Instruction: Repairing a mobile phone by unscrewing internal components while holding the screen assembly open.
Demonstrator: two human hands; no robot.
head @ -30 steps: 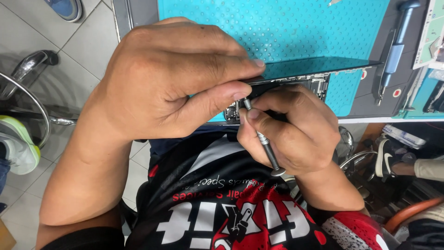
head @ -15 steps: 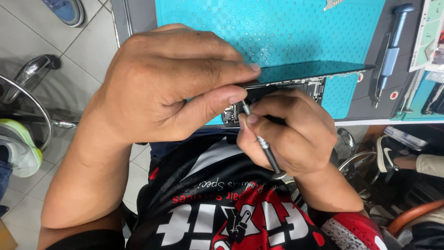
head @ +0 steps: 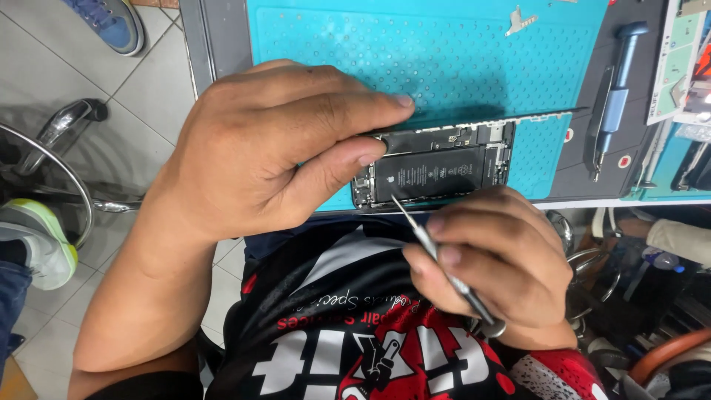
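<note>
Head view: the left hand has its fingers closed on the left end of an opened phone, held at the near edge of the surface. The right hand, just nearer, grips a thin metal tool, its tip touching the phone's near edge. A blue screwdriver lies far right.

Teal dotted mat (black battery, blue screwdriver).

A teal work mat covers the bench, bearing a blue screwdriver.
</note>
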